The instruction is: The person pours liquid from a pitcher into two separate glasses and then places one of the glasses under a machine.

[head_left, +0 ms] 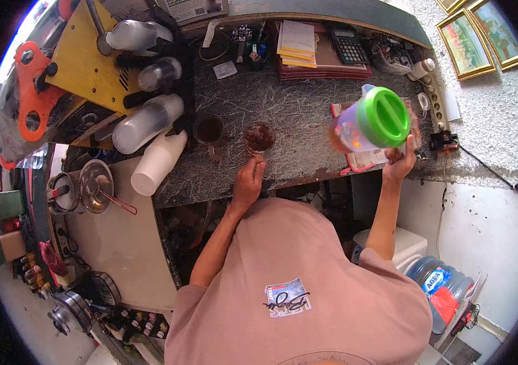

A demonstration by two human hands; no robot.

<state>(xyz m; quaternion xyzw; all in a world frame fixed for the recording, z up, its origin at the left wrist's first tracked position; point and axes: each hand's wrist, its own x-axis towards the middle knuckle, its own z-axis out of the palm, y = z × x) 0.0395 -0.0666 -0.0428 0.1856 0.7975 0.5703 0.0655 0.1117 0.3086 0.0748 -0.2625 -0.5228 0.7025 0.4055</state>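
Observation:
My left hand is closed on the handle of a glass cup with dark brown contents, over the dark scratched counter. My right hand grips a clear pitcher with a green lid. The pitcher is tilted to the left, with reddish-brown liquid toward its bottom. Its handle is mostly hidden behind the lid and my fingers. A second cup with dark contents stands left of the held cup. Partly behind the pitcher lies a red-edged item.
Stacked plastic cups and white cups stick out from a yellow machine at the left. A calculator and papers lie at the back. Metal pans sit at the left, and a water bottle is at lower right.

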